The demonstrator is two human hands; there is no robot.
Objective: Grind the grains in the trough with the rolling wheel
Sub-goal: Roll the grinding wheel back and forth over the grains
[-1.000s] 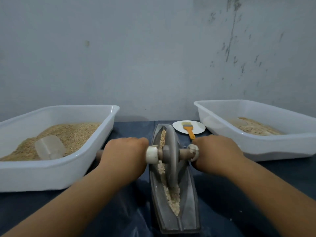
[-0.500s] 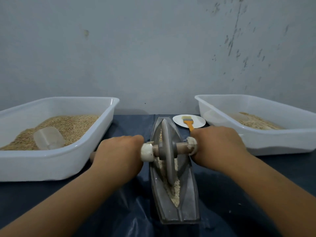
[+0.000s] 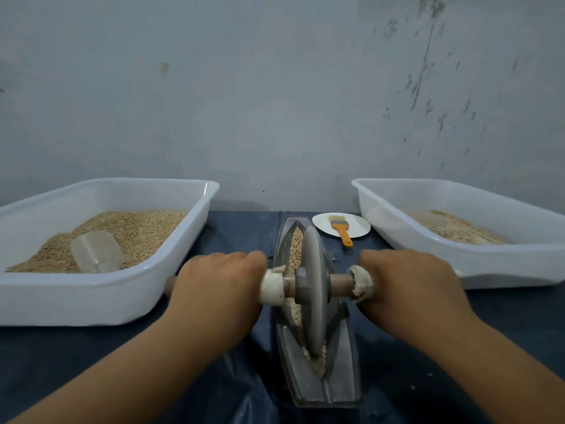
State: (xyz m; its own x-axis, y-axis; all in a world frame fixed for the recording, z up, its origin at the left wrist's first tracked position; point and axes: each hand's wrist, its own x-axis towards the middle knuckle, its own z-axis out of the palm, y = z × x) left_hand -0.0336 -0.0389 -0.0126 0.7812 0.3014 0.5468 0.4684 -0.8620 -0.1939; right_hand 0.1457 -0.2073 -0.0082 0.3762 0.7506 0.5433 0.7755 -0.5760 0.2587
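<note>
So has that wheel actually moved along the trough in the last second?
Yes. The rolling wheel has rolled toward the person, closer to the near end of the trough.

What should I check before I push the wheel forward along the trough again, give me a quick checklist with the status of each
1. Left hand grips the axle handle: ok.
2. Right hand grips the other handle: ok.
3. Rolling wheel sits upright in the groove of the trough: ok.
4. Grains lie ahead of the wheel, in the far part of the groove: ok.
5. Path beside the trough: the brush on the small plate lies apart from it, on the right: ok.
6. Trough held steady on the dark cloth: cannot tell, nothing visible clamps it.
</note>
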